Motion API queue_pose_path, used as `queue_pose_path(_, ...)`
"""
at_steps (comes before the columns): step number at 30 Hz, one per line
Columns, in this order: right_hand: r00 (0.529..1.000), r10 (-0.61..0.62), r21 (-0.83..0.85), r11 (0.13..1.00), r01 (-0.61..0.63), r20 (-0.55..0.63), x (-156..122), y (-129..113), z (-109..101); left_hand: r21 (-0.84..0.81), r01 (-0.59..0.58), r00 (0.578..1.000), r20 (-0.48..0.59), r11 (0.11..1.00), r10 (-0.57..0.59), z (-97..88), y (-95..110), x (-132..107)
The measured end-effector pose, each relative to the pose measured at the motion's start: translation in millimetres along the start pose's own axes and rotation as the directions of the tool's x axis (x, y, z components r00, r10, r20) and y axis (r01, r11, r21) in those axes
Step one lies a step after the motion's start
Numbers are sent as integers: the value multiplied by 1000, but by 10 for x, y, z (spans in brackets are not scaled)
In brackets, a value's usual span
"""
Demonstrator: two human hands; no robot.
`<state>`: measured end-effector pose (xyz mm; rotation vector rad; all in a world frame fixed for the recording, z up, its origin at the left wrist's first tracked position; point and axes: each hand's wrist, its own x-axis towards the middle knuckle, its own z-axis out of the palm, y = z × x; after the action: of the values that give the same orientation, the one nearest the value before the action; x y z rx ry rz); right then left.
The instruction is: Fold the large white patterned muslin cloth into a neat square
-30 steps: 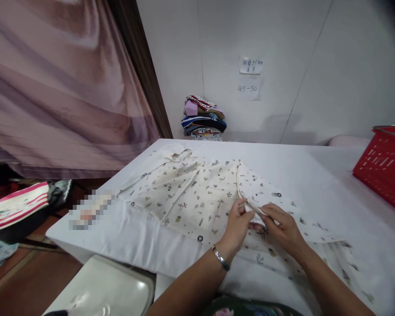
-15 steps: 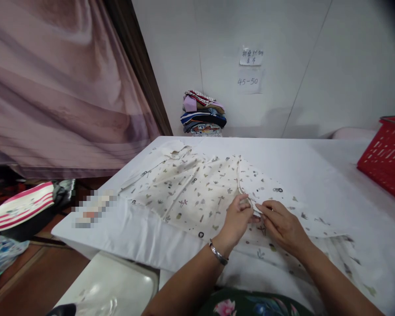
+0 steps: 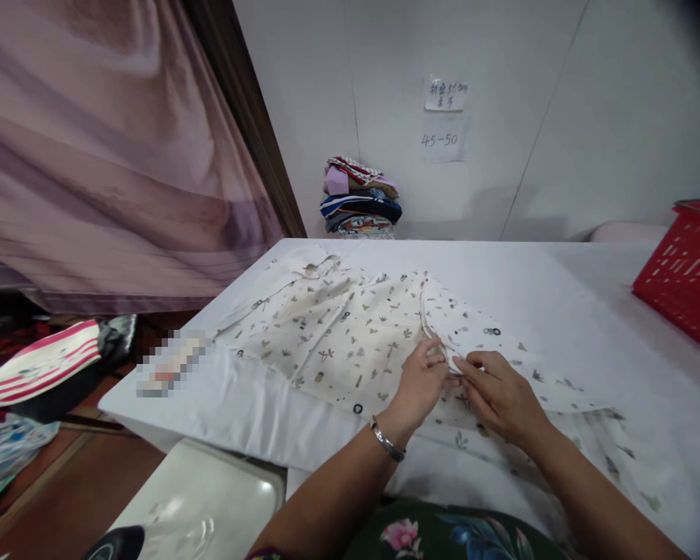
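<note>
Left hand (image 3: 421, 383) and right hand (image 3: 498, 397), both pinching the piped edge of cream leaf-printed cotton shirt (image 3: 338, 342) spread flat on white-clothed bench (image 3: 537, 272); bare cloth beyond, red plastic basket (image 3: 684, 281) far right.

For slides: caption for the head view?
The left hand and right hand pinch the edge of a printed shirt on a white table.

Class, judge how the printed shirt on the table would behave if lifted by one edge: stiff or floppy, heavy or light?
Probably floppy: the shirt lies flat in soft folds on the table. Likely light, since the left hand and right hand pinch its thin edge with fingertips alone.
</note>
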<state>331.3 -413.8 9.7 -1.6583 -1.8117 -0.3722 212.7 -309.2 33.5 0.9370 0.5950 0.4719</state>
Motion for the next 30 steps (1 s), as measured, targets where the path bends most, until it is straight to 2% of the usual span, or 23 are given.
queue_pose_path(8,997,-9,-5,1000,10,73,14,-2,-23,118,3,1000,-4,993,-3,-30,35,-13)
queue_pose_path(13,990,-11,-12,1000,13,142,22,-37,-23,173,11,999,46,985,-20,-27,65,-77)
queue_pose_path(20,999,19,-10,1000,-18,40,-4,-65,-19,135,53,983,165,989,-75,74,218,-243)
queue_pose_path(24,997,13,23,1000,-15,76,-14,-45,-25,258,-33,989,149,966,-6,39,177,-232)
queue_pose_path(30,984,47,95,993,-64,170,-69,-1,9,503,-31,991,129,864,-40,-1,130,-239)
